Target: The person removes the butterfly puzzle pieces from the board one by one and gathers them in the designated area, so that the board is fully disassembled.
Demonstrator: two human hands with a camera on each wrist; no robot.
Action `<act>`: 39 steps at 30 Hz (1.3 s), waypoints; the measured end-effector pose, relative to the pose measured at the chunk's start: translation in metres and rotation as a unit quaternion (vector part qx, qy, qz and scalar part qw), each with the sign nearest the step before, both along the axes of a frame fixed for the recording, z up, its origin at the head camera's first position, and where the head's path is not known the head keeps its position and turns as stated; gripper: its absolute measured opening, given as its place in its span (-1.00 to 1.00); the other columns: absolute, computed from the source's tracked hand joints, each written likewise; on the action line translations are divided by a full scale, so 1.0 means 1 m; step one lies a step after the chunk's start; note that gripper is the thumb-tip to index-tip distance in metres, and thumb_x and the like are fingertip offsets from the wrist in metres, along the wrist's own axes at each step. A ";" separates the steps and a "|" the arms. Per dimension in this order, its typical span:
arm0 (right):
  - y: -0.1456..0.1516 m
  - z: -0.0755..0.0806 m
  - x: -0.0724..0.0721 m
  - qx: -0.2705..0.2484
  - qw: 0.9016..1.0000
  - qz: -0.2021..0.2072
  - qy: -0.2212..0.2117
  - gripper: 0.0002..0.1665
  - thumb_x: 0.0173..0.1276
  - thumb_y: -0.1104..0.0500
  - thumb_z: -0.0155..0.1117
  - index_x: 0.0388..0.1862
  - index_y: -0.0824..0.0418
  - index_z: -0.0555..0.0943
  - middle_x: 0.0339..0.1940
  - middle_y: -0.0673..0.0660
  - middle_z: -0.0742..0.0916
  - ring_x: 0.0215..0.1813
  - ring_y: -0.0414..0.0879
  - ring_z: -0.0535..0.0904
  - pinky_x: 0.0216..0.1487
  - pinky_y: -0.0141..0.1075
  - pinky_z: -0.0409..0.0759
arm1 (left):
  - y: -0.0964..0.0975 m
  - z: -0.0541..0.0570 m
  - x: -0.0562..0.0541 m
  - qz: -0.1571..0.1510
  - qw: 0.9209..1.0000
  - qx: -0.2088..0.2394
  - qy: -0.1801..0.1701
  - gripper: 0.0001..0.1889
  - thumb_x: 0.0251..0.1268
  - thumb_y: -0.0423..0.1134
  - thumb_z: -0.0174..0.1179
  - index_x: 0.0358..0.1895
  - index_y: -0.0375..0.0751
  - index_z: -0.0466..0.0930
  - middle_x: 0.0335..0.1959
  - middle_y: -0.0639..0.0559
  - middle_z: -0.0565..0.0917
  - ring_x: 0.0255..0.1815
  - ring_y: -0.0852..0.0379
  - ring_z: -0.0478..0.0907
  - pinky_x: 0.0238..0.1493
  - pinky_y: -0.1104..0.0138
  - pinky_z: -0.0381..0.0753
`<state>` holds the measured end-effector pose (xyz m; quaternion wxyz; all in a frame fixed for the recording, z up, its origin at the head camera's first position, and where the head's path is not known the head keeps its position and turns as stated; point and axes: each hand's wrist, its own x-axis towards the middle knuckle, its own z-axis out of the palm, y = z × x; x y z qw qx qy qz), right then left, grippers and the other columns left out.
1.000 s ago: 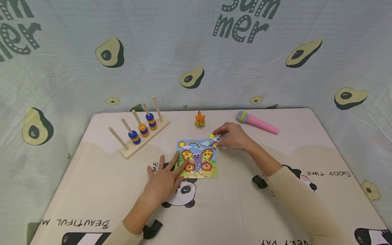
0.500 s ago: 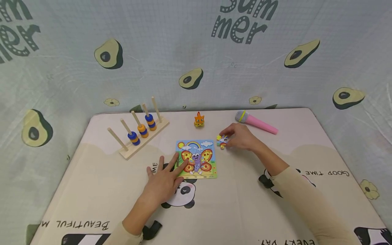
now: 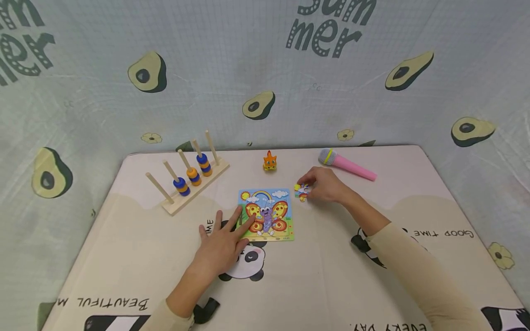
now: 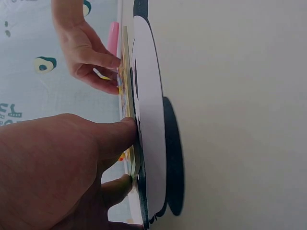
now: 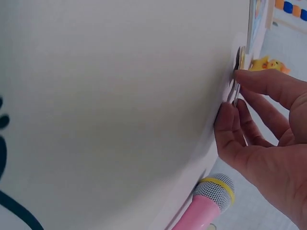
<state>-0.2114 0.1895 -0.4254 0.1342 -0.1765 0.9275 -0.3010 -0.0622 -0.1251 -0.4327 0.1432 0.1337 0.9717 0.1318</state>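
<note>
A square butterfly puzzle (image 3: 267,215) lies flat on the table in the head view. My left hand (image 3: 219,250) rests at its left side with spread fingers, the fingertips touching its edge and face. Just right of the puzzle's upper right corner, my right hand (image 3: 323,184) pinches a small colourful puzzle piece (image 3: 301,192) low over the cloth. Seen edge-on in the right wrist view, the puzzle piece (image 5: 242,58) sits between thumb and fingers, partly hidden by them. Whether it is a single piece I cannot tell.
A wooden peg counting rack (image 3: 194,188) with blue and orange rings stands left of the puzzle. Behind the puzzle is a small orange toy figure (image 3: 270,162). A pink toy microphone (image 3: 348,164) lies beyond my right hand, near the table's back edge.
My right hand has shifted to the right, carrying the puzzle piece away from the board's upper right corner, and has barely moved in the last half second. The left hand stays in place.
</note>
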 end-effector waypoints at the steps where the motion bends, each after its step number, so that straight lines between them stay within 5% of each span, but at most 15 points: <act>1: 0.000 0.000 0.000 0.001 1.000 0.001 0.001 -0.47 0.02 0.43 0.42 0.05 0.24 0.80 0.01 0.17 0.78 0.05 0.05 0.66 0.12 -0.07 0.63 | 0.000 0.000 0.000 0.000 1.000 0.000 0.000 -0.38 0.59 0.08 0.10 0.64 0.34 0.19 0.75 -0.01 0.02 0.66 -0.55 -0.09 0.32 -0.66 -0.04; 39: 0.001 -0.001 0.004 0.003 1.000 0.004 0.008 -0.46 0.05 0.40 0.47 0.09 0.25 0.76 0.04 0.18 0.76 0.06 0.08 0.62 0.14 -0.06 0.58 | -0.001 -0.002 -0.002 -0.011 1.000 -0.008 0.006 -0.38 0.60 0.07 0.09 0.64 0.33 0.19 0.74 -0.02 0.03 0.65 -0.57 -0.06 0.29 -0.67 0.00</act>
